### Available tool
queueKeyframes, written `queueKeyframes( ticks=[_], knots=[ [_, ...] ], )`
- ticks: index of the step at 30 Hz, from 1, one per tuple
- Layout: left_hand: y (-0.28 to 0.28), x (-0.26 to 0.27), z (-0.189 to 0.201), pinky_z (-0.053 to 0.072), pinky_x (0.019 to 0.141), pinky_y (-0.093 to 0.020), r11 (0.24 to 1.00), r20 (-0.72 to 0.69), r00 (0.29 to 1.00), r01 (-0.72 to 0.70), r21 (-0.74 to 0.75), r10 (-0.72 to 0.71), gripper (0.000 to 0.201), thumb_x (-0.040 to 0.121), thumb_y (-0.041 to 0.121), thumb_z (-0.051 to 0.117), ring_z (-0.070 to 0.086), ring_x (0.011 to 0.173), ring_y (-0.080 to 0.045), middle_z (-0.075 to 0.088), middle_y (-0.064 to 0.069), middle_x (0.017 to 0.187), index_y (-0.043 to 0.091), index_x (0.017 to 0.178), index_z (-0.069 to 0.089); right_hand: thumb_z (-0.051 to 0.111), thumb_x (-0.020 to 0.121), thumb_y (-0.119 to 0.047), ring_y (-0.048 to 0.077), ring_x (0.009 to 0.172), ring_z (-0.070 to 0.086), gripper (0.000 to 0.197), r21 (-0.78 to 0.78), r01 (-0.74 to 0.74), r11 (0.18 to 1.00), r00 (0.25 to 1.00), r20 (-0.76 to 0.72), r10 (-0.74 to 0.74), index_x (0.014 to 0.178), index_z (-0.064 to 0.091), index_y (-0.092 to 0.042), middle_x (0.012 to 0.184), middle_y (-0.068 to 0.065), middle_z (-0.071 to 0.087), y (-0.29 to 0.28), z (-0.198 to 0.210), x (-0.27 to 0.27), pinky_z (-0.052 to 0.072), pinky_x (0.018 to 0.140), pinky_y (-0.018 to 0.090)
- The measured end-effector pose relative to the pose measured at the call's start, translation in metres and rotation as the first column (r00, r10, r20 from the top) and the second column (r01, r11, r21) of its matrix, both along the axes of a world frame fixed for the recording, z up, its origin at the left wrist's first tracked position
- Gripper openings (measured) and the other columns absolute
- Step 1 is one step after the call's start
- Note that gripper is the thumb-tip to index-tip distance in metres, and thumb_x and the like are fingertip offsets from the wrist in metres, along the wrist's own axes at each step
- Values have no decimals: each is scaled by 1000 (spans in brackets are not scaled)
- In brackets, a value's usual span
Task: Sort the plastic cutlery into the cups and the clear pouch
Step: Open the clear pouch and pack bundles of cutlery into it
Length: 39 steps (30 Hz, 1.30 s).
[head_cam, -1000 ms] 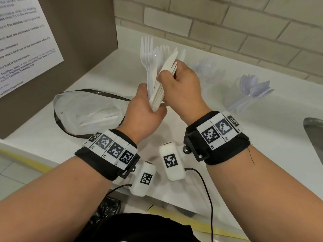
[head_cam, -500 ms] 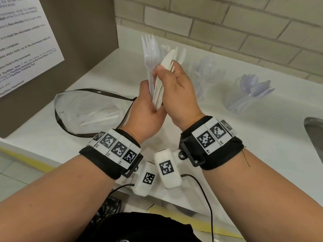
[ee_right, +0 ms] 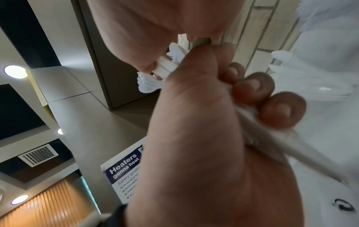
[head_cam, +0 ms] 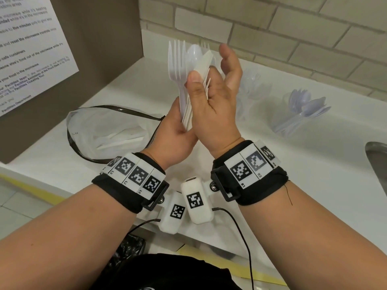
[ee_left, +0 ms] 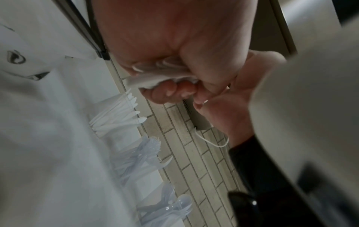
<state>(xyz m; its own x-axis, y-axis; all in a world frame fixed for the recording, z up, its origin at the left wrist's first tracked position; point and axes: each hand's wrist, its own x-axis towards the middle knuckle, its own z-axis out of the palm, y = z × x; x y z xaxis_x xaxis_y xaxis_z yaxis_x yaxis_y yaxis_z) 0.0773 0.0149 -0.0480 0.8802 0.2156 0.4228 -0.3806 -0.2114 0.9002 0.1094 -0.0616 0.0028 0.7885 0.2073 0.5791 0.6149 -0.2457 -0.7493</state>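
My left hand grips the lower end of an upright bundle of white plastic cutlery: forks, a spoon and flat knives. My right hand is pressed against the bundle's right side. Its thumb pinches the knife stack against the fingers behind, and the index finger points up. The clear pouch with black trim lies on the counter to the left, with knives inside. A clear cup of forks and a clear cup of spoons stand at the back right. The left wrist view shows the handle ends in my fist.
The white counter ends at a brick wall behind the cups. A brown cabinet side with a printed notice stands at the left beside the pouch. A steel sink rim shows at the far right.
The right hand's fingers have straightened and spread behind the bundle while its thumb stays on the knives. The bundle has stayed upright in the left hand, and a spoon bowl now shows.
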Motion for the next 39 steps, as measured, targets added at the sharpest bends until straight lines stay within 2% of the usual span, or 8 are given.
queueKeyframes(
  ticks=[4, 7, 13, 19, 22, 25, 31, 39],
  knots=[
    [1, -7, 3, 38, 46, -21, 987, -240, 963, 87, -137, -118, 30, 79, 9, 57, 47, 46, -4, 53, 12, 58, 35, 92, 51, 55, 93, -22, 5, 137, 33, 24, 7, -179, 984, 984, -7, 179, 104, 66, -4, 154, 12, 28, -11, -1, 11, 31, 112, 21],
    [7, -7, 0, 38, 45, -27, 976, -348, 916, 159, -147, -201, 17, 70, 9, 55, 43, 42, -21, 46, -4, 59, 18, 81, 47, 60, 90, -21, 17, 127, 48, 18, 73, -221, 973, 972, -69, 226, 107, 59, -26, 140, 5, 45, -14, -8, 13, 42, 106, 32],
    [9, -7, -5, 49, 49, -31, 942, -415, 846, 284, -180, -335, 26, 72, 8, 65, 56, 47, -29, 56, -18, 65, 12, 94, 51, 56, 87, -39, 17, 82, 57, 32, 100, -187, 977, 921, -329, 209, 117, 56, -27, 100, -1, 58, -14, -22, 20, 46, 70, 34],
    [10, -8, -8, 50, 50, -30, 796, -343, 771, 328, -509, -537, 24, 81, 22, 65, 58, 52, -20, 59, -5, 70, 9, 97, 52, 49, 96, -29, 18, 102, 60, 11, 99, -161, 982, 889, -417, 188, 106, 54, -30, 114, 5, 61, -18, -24, 22, 49, 97, 43],
    [9, -8, -2, 56, 59, -33, 711, -331, 736, 281, -644, -590, 58, 86, 59, 42, 66, 61, -23, 61, -7, 72, 4, 97, 56, 47, 99, -28, 15, 80, 60, 14, 123, -177, 977, 855, -472, 214, 110, 55, -24, 95, 2, 61, -23, -22, 24, 52, 73, 31],
    [7, -7, -4, 54, 54, -32, 717, -330, 758, 248, -651, -562, 60, 85, 57, 39, 63, 58, -22, 61, -8, 79, 2, 100, 58, 45, 100, -29, 16, 63, 55, 19, 137, -178, 975, 834, -504, 223, 114, 56, -22, 79, 1, 58, -24, -22, 24, 43, 49, 22],
    [-2, -10, -12, 45, 48, -28, 736, -335, 764, 256, -627, -551, 20, 86, 31, 60, 47, 48, -13, 48, -1, 71, 14, 94, 53, 46, 98, -30, 20, 103, 63, 16, 155, -177, 972, 819, -525, 232, 105, 59, -24, 112, 7, 67, -25, -17, 25, 50, 94, 37],
    [-4, -11, -15, 40, 45, -26, 821, -351, 828, 209, -532, -438, 36, 83, 35, 57, 43, 47, -13, 49, 1, 69, 10, 108, 50, 45, 101, -25, 18, 105, 65, 13, 344, -117, 931, 780, -548, 301, 93, 55, -26, 112, 6, 67, -27, -1, 31, 49, 100, 40]
  ],
)
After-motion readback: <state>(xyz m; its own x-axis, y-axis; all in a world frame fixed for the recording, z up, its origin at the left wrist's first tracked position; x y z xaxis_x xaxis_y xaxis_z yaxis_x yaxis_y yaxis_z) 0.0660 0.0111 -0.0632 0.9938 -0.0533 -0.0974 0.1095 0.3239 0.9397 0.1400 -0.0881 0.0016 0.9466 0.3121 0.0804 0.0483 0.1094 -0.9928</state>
